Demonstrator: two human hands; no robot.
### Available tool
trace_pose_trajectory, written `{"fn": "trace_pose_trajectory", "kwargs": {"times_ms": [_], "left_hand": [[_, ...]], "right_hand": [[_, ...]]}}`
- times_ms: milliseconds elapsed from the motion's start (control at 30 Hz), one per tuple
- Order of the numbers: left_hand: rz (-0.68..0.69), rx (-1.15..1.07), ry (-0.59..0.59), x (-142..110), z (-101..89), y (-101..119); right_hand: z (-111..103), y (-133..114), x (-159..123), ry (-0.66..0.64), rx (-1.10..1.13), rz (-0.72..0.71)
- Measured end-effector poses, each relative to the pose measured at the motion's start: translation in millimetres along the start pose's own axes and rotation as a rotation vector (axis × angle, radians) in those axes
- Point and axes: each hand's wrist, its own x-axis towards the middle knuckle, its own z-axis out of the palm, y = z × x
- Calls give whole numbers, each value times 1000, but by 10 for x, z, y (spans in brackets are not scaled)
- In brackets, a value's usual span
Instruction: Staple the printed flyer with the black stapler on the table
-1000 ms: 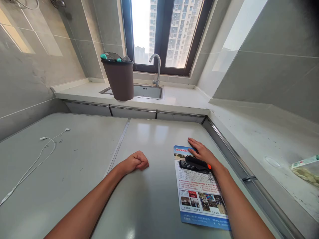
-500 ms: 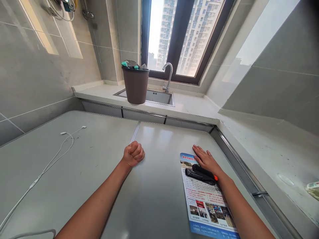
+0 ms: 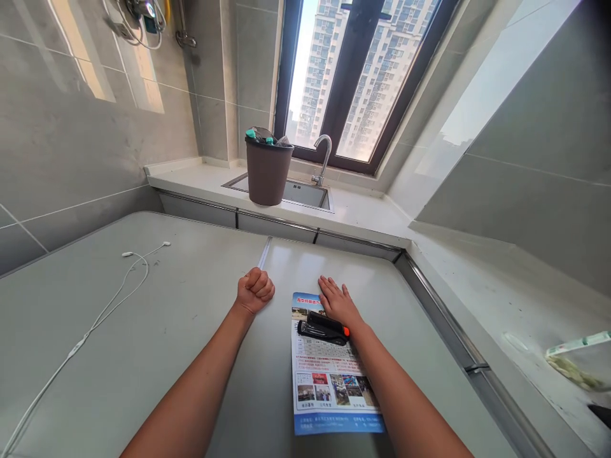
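My left hand (image 3: 256, 290) rests as a fist on the grey table (image 3: 205, 356), beside the pale seam strip; whether anything is inside the fingers cannot be seen. My right hand (image 3: 340, 301) lies flat with fingers extended, over the upper right edge of a printed flyer (image 3: 315, 422) with blue borders, photos and text. On the flyer sits a black stapler (image 3: 323, 329) with an orange-red end, close against my right wrist. My right forearm hides part of the flyer's right side.
A white cable (image 3: 76, 348) runs along the table's left side. Behind the table, a brown bin (image 3: 270, 175) holding bottles and plastic stands at the sink (image 3: 308, 194) with its faucet (image 3: 326, 156). A white ledge (image 3: 458, 273) borders the right, carrying a partly visible packet (image 3: 573, 369).
The flyer, with the stapler on it, has slid left along the table together with my right hand. My left fist has stayed about where it was. The camera view has shifted slightly.
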Motion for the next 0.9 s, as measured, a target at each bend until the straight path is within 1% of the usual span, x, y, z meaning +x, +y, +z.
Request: {"fn": "trace_pose_trajectory", "kwargs": {"times_ms": [67, 167, 333, 467, 567, 733, 900], "left_hand": [[19, -11, 25, -1, 3, 6], [32, -37, 24, 1, 1, -5], [-23, -30, -27, 4, -7, -44], [-31, -31, -26, 6, -25, -52], [-61, -49, -16, 7, -39, -57], [-95, -56, -43, 0, -45, -65], [-113, -55, -60, 5, -38, -74]], "right_hand": [[-23, -55, 16, 2, -11, 25], [-48, -107, 9, 18, -49, 36], [-40, -152, 2, 42, -137, 30], [-18, -162, -8, 102, -185, 72], [-17, -184, -26, 127, -207, 99], [-27, -236, -46, 124, -196, 149], [-15, -241, -39, 75, -146, 192]]}}
